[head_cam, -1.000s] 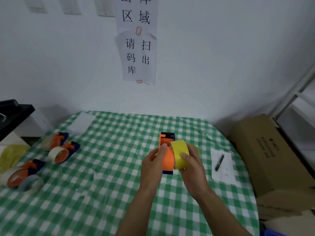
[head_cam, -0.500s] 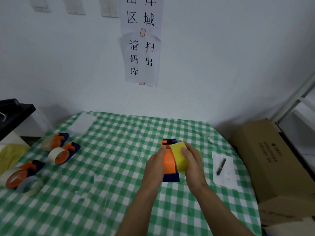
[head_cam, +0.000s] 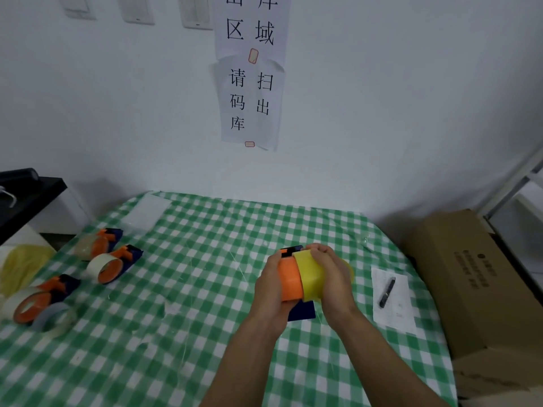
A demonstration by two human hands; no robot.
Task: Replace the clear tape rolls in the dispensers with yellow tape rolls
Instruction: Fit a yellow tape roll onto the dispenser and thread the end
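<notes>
Left hand (head_cam: pixel 271 289) wraps round the orange dispenser (head_cam: pixel 291 282) to brace it over the desk (head_cam: pixel 182 304), right hand (head_cam: pixel 333 277) grips the yellow tape roll (head_cam: pixel 311 279) side-on vs. the hub — prob. so it slides on square.

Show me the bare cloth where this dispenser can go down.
Bare cloth lies between the clear-tape dispensers at left and the held dispenser, along the far strip by the wall, and near the left forearm. Crowded: the left edge with its loose roll, and the right, where a pen lies on paper.
</notes>
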